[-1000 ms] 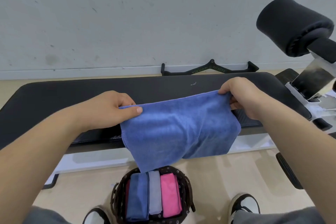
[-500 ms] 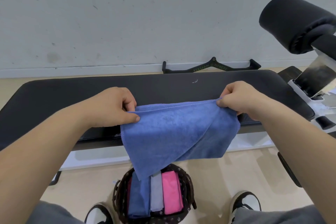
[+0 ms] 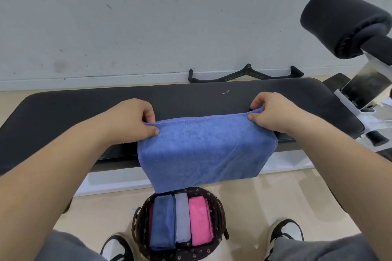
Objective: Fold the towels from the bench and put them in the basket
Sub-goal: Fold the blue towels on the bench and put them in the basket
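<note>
Pinching the two top corners of a blue towel [image 3: 203,150], the left hand [image 3: 129,121] and the right hand [image 3: 273,112] are holding it stretched in the air over the near part of the black padded tabletop [image 3: 63,112]. Each thumb is pressing on the near face of the cloth while the curled fingers are gripping behind it. The towel's long axis is running left to right, its stitched top hem is lying almost level, and the soft, fuzzy terry is hanging down past the tabletop's near edge. It is looking doubled, with a faint diagonal line crossing the right half. The lower edge is slanting, the lowest corner dangling at the left, just over the far rim of the basket [image 3: 220,214]. This round, dark brown woven basket is sitting on the pale floor [image 3: 275,193] between two black-and-white shoes [image 3: 286,231]. Inside it, a dark blue towel [image 3: 162,224], a grey towel [image 3: 182,218] and a pink towel [image 3: 200,220] are lying folded side by side, their long axes pointing near to far. A black cylindrical foam roller [image 3: 343,23] is sticking out at the far right.
</note>
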The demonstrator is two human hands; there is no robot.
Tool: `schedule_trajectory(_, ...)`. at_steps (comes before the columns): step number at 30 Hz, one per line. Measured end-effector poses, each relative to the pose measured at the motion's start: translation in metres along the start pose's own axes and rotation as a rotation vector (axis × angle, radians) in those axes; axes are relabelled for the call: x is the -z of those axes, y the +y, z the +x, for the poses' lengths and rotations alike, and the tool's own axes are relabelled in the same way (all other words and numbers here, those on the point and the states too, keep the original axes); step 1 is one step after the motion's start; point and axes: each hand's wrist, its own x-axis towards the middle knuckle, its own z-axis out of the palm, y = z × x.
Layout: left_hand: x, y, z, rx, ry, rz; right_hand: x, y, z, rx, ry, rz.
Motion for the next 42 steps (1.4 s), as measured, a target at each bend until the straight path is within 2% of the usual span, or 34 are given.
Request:
schedule_trajectory(5, -0.005, -0.001, -0.001, 0.034, -0.048, -0.065, -0.002, -0.004, -0.006, 0.022, -0.042, -0.137)
schedule_trajectory(11, -0.007, 0.004, -0.006, -0.004, -0.049, 0.027, -0.004, 0.0, -0.013, 0.143, -0.05, -0.057)
schedule_trajectory(14, -0.006, 0.003, -0.01, -0.042, -0.009, 0.036, 0.003, 0.003, -0.018, 0.09, -0.058, 0.086)
schedule_trajectory(18, -0.001, 0.002, -0.019, -0.093, 0.048, -0.065, 0.015, 0.014, -0.028, 0.012, -0.116, 0.377)
schedule_trajectory(23, 0.014, 0.0, -0.043, -0.152, 0.075, -0.144, 0.031, 0.02, -0.054, 0.026, -0.22, 0.45)
schedule_trajectory(27, 0.026, 0.001, -0.068, -0.171, 0.078, -0.163, 0.045, 0.025, -0.08, 0.075, -0.183, 0.511)
schedule_trajectory(29, 0.031, 0.002, -0.082, -0.189, 0.14, -0.186, 0.053, 0.029, -0.092, 0.09, -0.174, 0.583)
schedule_trajectory(31, 0.035, 0.002, -0.091, -0.195, 0.2, -0.218, 0.059, 0.033, -0.1, 0.082, -0.173, 0.681)
schedule_trajectory(36, 0.025, 0.016, -0.102, -0.184, 0.199, -0.238, 0.052, 0.022, -0.111, 0.009, -0.158, 0.923)
schedule_trajectory(39, 0.027, 0.027, -0.101, -0.113, 0.277, -0.4, 0.051, 0.015, -0.108, -0.03, -0.066, 1.139)
schedule_trajectory(42, 0.026, 0.024, -0.094, -0.027, 0.287, -0.566, 0.045, 0.005, -0.102, -0.032, -0.005, 1.198)
